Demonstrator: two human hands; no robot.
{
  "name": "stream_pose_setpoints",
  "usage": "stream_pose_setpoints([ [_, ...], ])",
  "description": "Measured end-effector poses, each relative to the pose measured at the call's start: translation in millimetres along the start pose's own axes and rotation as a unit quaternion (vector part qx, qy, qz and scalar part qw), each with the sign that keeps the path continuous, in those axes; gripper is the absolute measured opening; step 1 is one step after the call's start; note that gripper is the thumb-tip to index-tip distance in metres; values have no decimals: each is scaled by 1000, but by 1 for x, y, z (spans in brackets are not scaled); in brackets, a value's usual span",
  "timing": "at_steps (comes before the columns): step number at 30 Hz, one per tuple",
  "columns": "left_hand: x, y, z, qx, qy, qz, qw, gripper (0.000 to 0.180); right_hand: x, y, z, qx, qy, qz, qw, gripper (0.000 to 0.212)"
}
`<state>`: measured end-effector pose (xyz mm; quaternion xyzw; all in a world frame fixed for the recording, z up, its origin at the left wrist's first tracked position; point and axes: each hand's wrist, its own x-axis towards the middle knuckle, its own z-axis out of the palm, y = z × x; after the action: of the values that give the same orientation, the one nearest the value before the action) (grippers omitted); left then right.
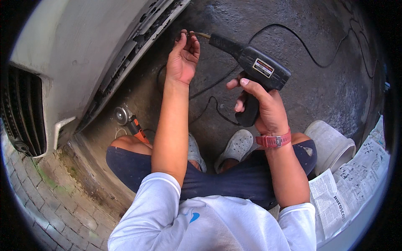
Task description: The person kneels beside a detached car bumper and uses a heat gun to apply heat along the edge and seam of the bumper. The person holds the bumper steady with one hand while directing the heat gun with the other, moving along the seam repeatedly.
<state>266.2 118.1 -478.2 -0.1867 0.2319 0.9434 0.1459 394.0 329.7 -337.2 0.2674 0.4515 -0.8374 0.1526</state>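
Observation:
My right hand (270,100) grips the handle of a black, pistol-shaped soldering gun (247,56) with a label on its side. The index finger is stretched out beside the handle. From the gun's nose, a thin brass-coloured tip (203,35) points left toward my left hand (184,58). That hand is palm up, its darkened fingertips pinched together at the end of the tip. Whatever small thing they hold is too small to make out. A light grey vehicle body panel (79,42) with a chipped, dark lower edge stands just left of the left hand.
An orange and black angle grinder (135,127) lies by my left knee. Black cable (310,56) loops across the dark concrete floor (234,21). A whitish bucket (328,144) lies tipped beside my right knee, with newspaper sheets (331,201) next to it. Paving bricks (46,205) border the lower left.

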Motion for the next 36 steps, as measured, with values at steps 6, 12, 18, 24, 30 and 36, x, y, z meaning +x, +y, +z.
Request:
stream_pose_setpoints([
  [6, -3, -1, 4, 67, -8, 18, 998, 19, -1, 0, 2, -6, 8, -4, 1000, 29],
  [12, -1, 3, 3, 87, -17, 12, 996, 17, 1, 1, 2, -13, 7, -6, 1000, 29],
  [18, -2, 6, 5, 135, -11, 22, 991, 16, 1, 1, 1, -12, 5, -5, 1000, 32],
  [24, -5, 6, 11, 200, 14, 50, 978, 20, 2, 2, 2, -9, -3, -17, 1000, 32],
  [30, -6, 6, 18, 237, 45, 68, 968, 20, 3, 2, 2, -8, -6, -22, 1000, 32],
  [36, -8, 9, 20, 259, 17, 85, 962, 22, 2, 1, 1, 3, -9, -23, 1000, 31],
])
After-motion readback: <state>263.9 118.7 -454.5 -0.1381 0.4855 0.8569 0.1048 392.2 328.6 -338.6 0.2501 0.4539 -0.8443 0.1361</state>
